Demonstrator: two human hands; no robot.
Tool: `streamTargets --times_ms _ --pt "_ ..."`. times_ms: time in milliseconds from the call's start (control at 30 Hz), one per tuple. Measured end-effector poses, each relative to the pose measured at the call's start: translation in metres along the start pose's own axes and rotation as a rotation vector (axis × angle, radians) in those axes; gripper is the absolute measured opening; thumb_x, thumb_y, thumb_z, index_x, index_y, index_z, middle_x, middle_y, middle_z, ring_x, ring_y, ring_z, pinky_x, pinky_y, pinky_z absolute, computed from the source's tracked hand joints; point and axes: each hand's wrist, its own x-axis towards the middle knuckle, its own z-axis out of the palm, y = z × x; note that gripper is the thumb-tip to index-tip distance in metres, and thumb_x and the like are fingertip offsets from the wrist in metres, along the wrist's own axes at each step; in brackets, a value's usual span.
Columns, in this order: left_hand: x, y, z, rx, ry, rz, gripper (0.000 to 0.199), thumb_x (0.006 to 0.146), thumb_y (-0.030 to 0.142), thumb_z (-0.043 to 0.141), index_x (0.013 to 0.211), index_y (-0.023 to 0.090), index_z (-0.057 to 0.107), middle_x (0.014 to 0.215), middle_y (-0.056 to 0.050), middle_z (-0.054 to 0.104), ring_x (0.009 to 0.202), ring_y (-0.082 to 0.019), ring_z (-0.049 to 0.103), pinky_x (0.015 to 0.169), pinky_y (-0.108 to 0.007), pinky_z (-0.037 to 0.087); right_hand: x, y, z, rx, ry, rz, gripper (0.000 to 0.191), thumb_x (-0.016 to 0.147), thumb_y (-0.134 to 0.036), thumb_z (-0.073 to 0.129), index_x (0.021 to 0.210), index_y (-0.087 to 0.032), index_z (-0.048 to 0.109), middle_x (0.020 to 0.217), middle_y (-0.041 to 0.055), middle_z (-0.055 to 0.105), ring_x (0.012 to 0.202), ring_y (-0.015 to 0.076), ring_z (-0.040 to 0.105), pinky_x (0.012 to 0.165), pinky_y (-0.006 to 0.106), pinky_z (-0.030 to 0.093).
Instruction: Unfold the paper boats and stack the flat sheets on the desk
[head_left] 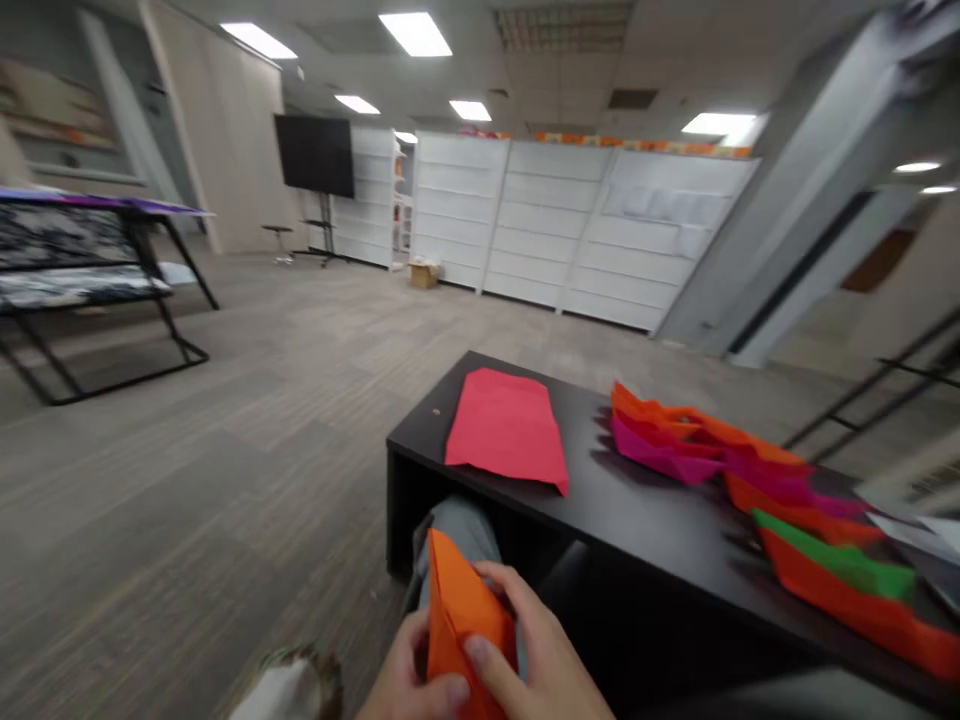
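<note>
A folded piece of orange paper (450, 590) is held upright over my lap, its pointed end up. My left hand (416, 670) grips its lower left side with the thumb across the front. On its right side, my right hand (529, 645) presses a thumb on the front face while the fingers wrap round the back edge. A red sheet of paper (510, 425) lies at the left end of the black table (592, 500). Folded paper boats (667, 445) in orange, magenta, red and green stand in a row along the right part of the table.
White papers (922, 535) lie at the table's right end. To the left stands a black-framed chair (82, 285) beside a table with a purple top. Further back are a screen on a stand (315, 155), a cardboard box (424, 274) and white shelving (547, 220).
</note>
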Motion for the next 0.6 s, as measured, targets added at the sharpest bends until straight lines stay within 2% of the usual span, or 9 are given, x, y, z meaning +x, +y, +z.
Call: streamTargets --times_ms 67,133,233,300,367,500,600 --pt "0.002 -0.01 0.008 -0.072 0.09 -0.05 0.065 0.049 0.049 0.094 0.101 0.017 0.071 0.102 -0.014 0.074 0.101 -0.037 0.068 0.093 -0.049 0.051 0.001 -0.002 0.006 0.015 0.087 0.128 0.066 0.072 -0.02 0.075 0.135 -0.025 0.053 0.133 0.008 0.06 0.123 0.0272 0.056 0.108 0.041 0.043" --pt "0.002 -0.012 0.014 -0.105 0.149 -0.095 0.061 0.051 0.047 0.093 0.099 0.017 0.071 0.101 -0.013 0.074 0.103 -0.036 0.067 0.093 -0.046 0.052 0.0 -0.005 0.01 0.021 0.165 0.15 0.066 0.069 -0.014 0.076 0.131 -0.026 0.056 0.127 0.0055 0.061 0.118 0.0244 0.057 0.106 0.039 0.043" --pt "0.002 -0.01 0.018 -0.162 0.099 -0.182 0.055 0.056 0.044 0.092 0.098 0.018 0.07 0.097 -0.01 0.074 0.102 -0.035 0.068 0.091 -0.044 0.053 0.0 -0.005 0.012 0.034 0.207 0.082 0.044 0.074 -0.013 0.074 0.116 -0.024 0.064 0.112 0.0021 0.064 0.104 0.0195 0.062 0.097 0.034 0.047" --pt "0.003 -0.008 0.016 -0.192 0.079 -0.232 0.052 0.058 0.041 0.091 0.099 0.018 0.069 0.097 -0.009 0.074 0.1 -0.033 0.069 0.09 -0.043 0.054 0.001 -0.003 0.012 0.056 0.213 0.052 0.038 0.076 -0.015 0.075 0.112 -0.023 0.066 0.109 0.0012 0.066 0.101 0.0181 0.063 0.093 0.032 0.048" --pt "0.004 -0.009 0.01 -0.203 0.052 -0.276 0.05 0.06 0.038 0.091 0.101 0.018 0.069 0.099 -0.009 0.074 0.102 -0.033 0.069 0.092 -0.043 0.054 0.003 0.0 0.011 0.099 0.209 0.056 0.041 0.074 -0.017 0.079 0.113 -0.023 0.066 0.108 0.0009 0.066 0.1 0.018 0.063 0.093 0.032 0.048" --pt "0.006 -0.016 -0.006 -0.245 -0.099 -0.36 0.049 0.06 0.036 0.09 0.103 0.02 0.072 0.102 -0.009 0.075 0.107 -0.035 0.067 0.096 -0.048 0.053 0.007 0.013 0.009 0.22 0.168 0.119 0.047 0.072 -0.022 0.084 0.115 -0.024 0.067 0.11 0.001 0.068 0.104 0.0192 0.063 0.095 0.034 0.047" --pt "0.006 -0.016 -0.008 -0.351 -0.066 -0.421 0.045 0.062 0.043 0.087 0.099 0.021 0.075 0.104 -0.009 0.076 0.109 -0.037 0.066 0.099 -0.05 0.052 0.007 0.026 0.007 0.35 0.148 0.167 0.05 0.072 -0.026 0.086 0.118 -0.025 0.067 0.114 0.0022 0.07 0.107 0.0204 0.063 0.098 0.036 0.046"
